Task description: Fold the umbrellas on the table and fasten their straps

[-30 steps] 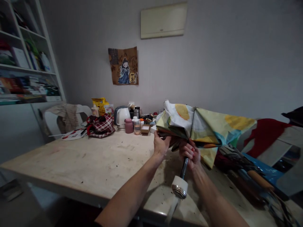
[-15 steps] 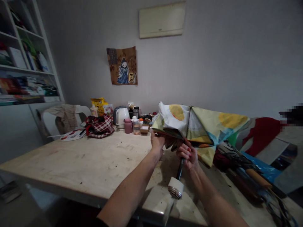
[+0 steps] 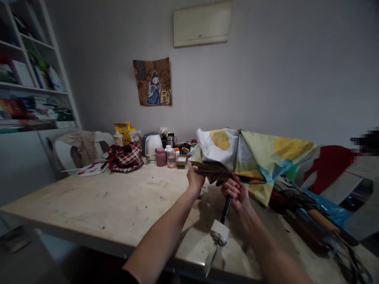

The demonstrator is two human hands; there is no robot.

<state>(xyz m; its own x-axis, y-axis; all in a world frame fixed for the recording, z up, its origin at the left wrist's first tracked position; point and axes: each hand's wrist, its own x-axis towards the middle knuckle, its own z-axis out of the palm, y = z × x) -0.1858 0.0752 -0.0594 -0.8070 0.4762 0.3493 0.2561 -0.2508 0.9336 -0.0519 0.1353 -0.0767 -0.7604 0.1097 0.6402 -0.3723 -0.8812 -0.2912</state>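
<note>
A half-folded umbrella (image 3: 257, 152) in yellow, white and green print is held up over the table's right half. Its black shaft slants down toward me and ends in a white handle (image 3: 219, 229) with a strap hanging from it. My right hand (image 3: 235, 191) is wrapped round the shaft just below the bunched cloth. At the canopy's left edge, my left hand (image 3: 195, 177) is closed on the folded fabric, its fingertips partly hidden behind the cloth.
Several folded umbrellas (image 3: 310, 225) lie on the table (image 3: 118, 205) at the right. Along the wall stand a white kettle (image 3: 152, 146), a pink jar (image 3: 160, 157) and a clear bottle (image 3: 171, 158). A red plaid bag (image 3: 127, 158) rests farther left. Chairs are at both ends.
Both hands keep their hold on the umbrella and have hardly moved. The canopy's right tip has shifted slightly to the right.
</note>
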